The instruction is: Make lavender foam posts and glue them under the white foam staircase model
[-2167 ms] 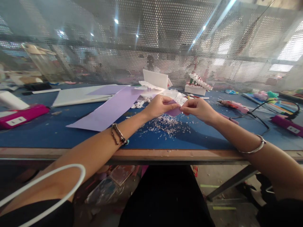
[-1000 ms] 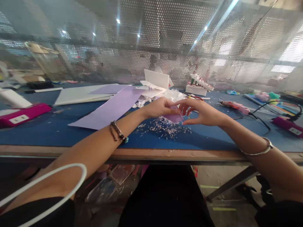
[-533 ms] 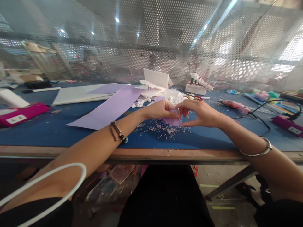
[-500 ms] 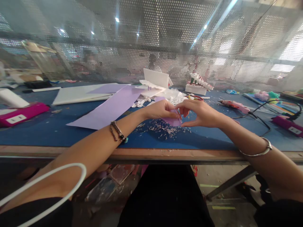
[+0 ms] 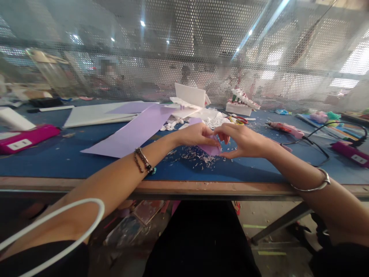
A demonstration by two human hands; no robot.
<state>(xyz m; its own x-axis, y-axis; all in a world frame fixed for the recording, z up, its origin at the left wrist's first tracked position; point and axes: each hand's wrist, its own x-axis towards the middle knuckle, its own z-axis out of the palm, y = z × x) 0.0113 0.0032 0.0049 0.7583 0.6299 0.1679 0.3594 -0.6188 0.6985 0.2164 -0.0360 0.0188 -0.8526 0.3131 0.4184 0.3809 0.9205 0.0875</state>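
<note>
Magenta box [image 5: 31, 139]: seen well to the left of the crumbs [image 5: 198, 157]; a white panel with two dark marks is carried on its face, and whether these are writing cannot be told.
Purple box [image 5: 350, 152]: placed far to the right of the crumbs; a similar white panel is shown, its marks too small to be read.
Left hand [image 5: 196, 134]: held low over the crumbs, fingers curled inward; its grip is closed in a pinch, with the lilac piece [image 5: 211, 150] held between thumb and fingers.
Lilac piece: held just above the crumbs, between the two hands; partly hidden by the left thumb and fingers.
Right hand [image 5: 245, 141]: held above and to the right of the crumbs, index finger bent, thumb stretched toward the lilac piece's edge; its grip is wide, and whether the edge is touched cannot be told.
White loop [image 5: 100, 209]: hung across the left forearm, nearer the camera than the crumbs.
White scraps [image 5: 215, 118]: heaped just behind the crumbs on the blue surface [image 5: 72, 165], partly screened by the hands.
Lilac sheet [image 5: 131, 132]: laid at a slant to the left of the crumbs.
Pink tool [image 5: 285, 129]: laid to the right of the crumbs, a black cable [image 5: 321, 154] looped beside it.
Perforated screen [image 5: 184, 42]: stood behind the crumbs.
</note>
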